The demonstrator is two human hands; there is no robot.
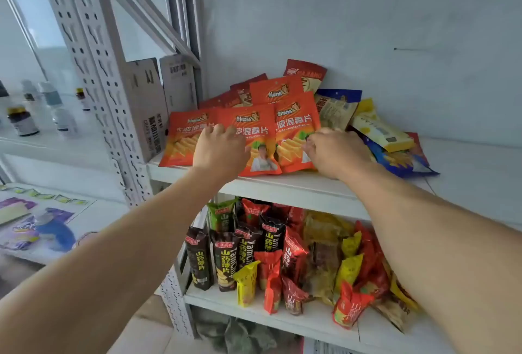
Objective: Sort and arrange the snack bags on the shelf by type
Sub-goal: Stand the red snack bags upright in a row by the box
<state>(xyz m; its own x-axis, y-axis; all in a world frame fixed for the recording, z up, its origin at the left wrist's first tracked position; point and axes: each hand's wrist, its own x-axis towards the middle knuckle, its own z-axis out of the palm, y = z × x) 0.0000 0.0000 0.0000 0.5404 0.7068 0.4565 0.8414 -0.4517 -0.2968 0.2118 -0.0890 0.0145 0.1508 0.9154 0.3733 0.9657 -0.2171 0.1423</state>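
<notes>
three orange bags (248, 139) were laid in a row along the front edge of the upper shelf (324, 189), overlapping slightly, with more orange bags and dark red bags (306, 75) stacked behind them toward the back wall; this grouping was judged to be the sorted part, kept to the left end so that one type sat together. the left hand (219, 150) was rested on the seam between the left and middle bags, fingers bent and spread over the foil, apparently pressing or nudging rather than gripping; a true grip could not be made out. the right hand (336, 151) was set at the right edge of the third orange bag, its fingers curled at that edge as if pinching it, though the pinch itself was hidden by the knuckles. just right of it a loose heap was seen: a tan bag (334, 110), yellow bags (381, 130) and blue bags (395, 161), tilted across one another and judged still unsorted. the right half of the shelf was left bare toward its right end, giving room for the heap to be spread out. at the left end the row was hemmed in by the upright post (113, 105) and boxes (152, 105). the lower shelf (254, 314) was crowded with standing packs.
</notes>
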